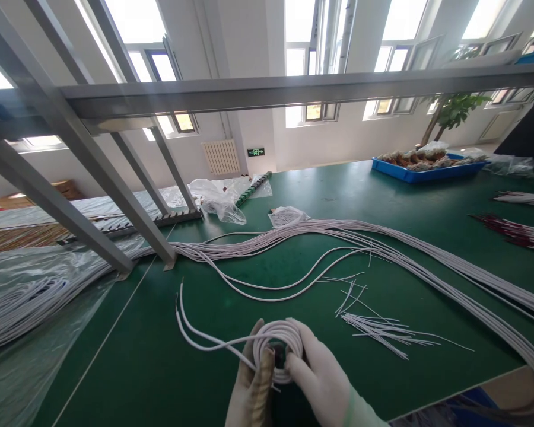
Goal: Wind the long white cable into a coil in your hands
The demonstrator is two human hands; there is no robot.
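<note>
Head view: one coil of white cable (279, 328), over the green counter (160, 373); gloved left hand (251, 379) and right hand (318, 367) grasping it from either side. Left of the coil: its two trailing ends (223, 344). Right of the coil: short white strands (382, 330), loose. Beyond the coil: long cable bundle (249, 247); farther right, blue tray (427, 175).

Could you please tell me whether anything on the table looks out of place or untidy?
Yes, mildly: thin white strips lie loose at differing angles on the green table, right of the cable coil. They look untidy beside the long cable bundle, which runs fairly neatly. Nothing looks clearly damaged.
</note>
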